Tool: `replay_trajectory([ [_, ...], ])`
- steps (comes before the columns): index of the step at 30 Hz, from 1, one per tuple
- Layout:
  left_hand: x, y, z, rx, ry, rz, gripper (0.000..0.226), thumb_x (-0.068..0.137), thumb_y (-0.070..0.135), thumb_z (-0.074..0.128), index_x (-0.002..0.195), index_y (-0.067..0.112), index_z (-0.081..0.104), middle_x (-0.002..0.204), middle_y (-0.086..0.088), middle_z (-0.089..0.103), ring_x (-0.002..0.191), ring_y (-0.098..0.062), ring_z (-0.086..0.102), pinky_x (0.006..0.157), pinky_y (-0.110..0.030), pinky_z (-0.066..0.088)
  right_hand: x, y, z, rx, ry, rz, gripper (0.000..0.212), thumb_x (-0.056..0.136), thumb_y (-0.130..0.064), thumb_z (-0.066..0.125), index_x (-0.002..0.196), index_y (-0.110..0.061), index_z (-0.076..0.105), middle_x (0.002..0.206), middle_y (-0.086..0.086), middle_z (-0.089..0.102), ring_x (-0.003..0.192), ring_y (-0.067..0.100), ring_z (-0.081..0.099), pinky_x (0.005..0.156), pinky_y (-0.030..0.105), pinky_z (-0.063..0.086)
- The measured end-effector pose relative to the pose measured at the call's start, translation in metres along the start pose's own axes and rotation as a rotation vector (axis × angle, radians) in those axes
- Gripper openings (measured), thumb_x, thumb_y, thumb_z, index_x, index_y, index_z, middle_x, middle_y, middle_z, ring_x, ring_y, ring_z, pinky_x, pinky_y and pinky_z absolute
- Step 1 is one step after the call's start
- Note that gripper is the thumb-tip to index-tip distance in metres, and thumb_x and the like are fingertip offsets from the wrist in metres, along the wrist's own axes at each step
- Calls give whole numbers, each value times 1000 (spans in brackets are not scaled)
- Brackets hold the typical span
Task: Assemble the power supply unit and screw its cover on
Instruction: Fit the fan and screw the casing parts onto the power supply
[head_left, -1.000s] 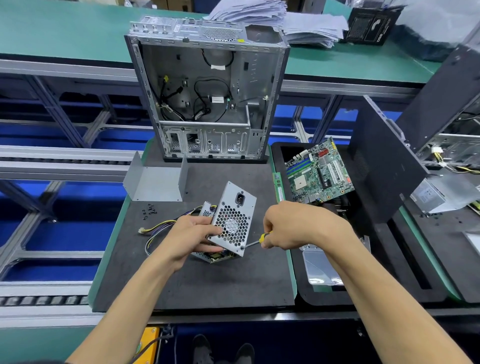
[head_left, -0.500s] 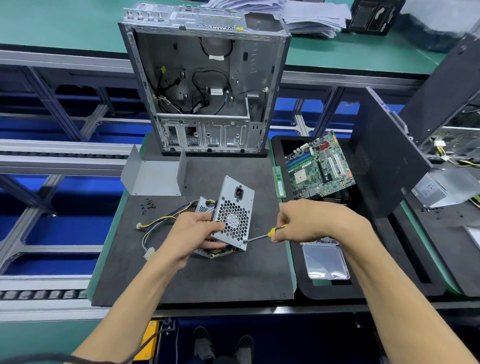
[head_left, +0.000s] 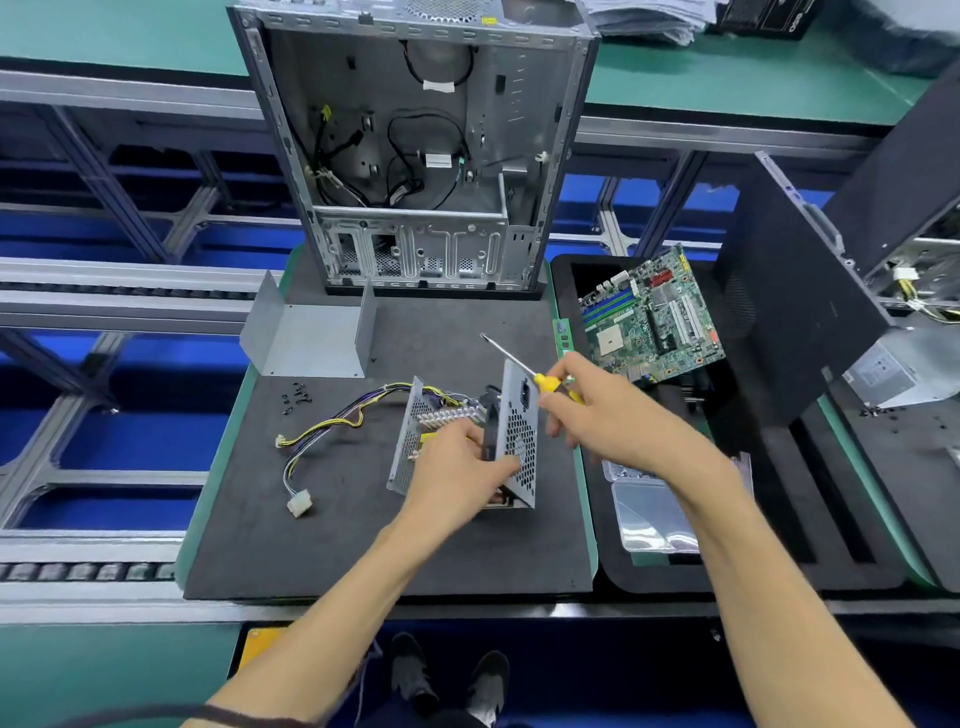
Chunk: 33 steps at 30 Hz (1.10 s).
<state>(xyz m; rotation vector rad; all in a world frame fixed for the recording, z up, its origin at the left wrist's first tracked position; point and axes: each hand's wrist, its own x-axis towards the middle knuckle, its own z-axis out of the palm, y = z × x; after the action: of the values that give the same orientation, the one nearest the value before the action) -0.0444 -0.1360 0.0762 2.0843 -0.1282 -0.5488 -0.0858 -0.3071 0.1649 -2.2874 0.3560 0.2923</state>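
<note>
So no readable labels anywhere. Left hand grips the PSU mid-mat, grille end panel upright, facing right. Right hand pinches the screwdriver, tip pointing up-left toward the case. Cover sits back-left; screws beside it.

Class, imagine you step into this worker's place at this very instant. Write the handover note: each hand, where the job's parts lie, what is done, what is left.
Left hand grips the open power supply unit, standing on the black mat, internals exposed.
Right hand holds the yellow-handled screwdriver, tip lifted off the unit and pointing away.
Folded metal cover lies on the mat behind the unit, not yet fitted.
Loose black screws lie left of the unit, beside its cable bundle.
Done: cannot tell whether any screws are in.
Left: seat the cover, drive its screws.
</note>
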Motion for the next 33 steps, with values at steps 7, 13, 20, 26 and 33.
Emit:
replay_trajectory([
  [7, -2, 2, 39, 290, -35, 77, 39, 70, 42, 77, 83, 22, 46, 80, 2, 62, 80, -25, 58, 55, -33, 32, 11, 32, 30, -92, 78, 52, 15, 102, -39, 44, 101, -23, 44, 74, 4, 60, 72, 34, 60, 66, 41, 52],
  [13, -6, 0, 55, 431, -78, 125, 43, 81, 43, 76, 93, 16, 44, 73, 4, 52, 70, -22, 52, 54, -34, 35, 11, 55, 30, -95, 104, 10, 11, 102, -34, 49, 100, -24, 48, 70, -6, 52, 64, 18, 47, 58, 35, 35],
  [20, -1, 8, 23, 387, -164, 80, 38, 86, 58, 67, 97, 22, 60, 83, 3, 69, 82, -19, 66, 74, -35, 55, 28, 37, 37, -24, 115, -143, 8, 100, -38, 53, 95, -34, 49, 65, -5, 57, 59, 15, 49, 60, 38, 41],
  [26, 15, 7, -60, 152, 61, 94, 18, 93, 26, 63, 77, 21, 70, 60, 2, 70, 54, -16, 69, 58, -35, 59, 53, 5, 56, 15, 69, -227, 7, 101, -41, 51, 99, -35, 49, 71, -4, 62, 60, 20, 52, 63, 41, 45],
  [33, 43, -41, -150, -56, 317, -32, 14, 92, 9, 63, 81, 13, 71, 67, -6, 70, 55, -13, 68, 46, -24, 55, 86, -38, 90, 32, 1, -316, 3, 100, -37, 53, 102, -36, 51, 69, -22, 57, 64, 16, 48, 66, 37, 41],
])
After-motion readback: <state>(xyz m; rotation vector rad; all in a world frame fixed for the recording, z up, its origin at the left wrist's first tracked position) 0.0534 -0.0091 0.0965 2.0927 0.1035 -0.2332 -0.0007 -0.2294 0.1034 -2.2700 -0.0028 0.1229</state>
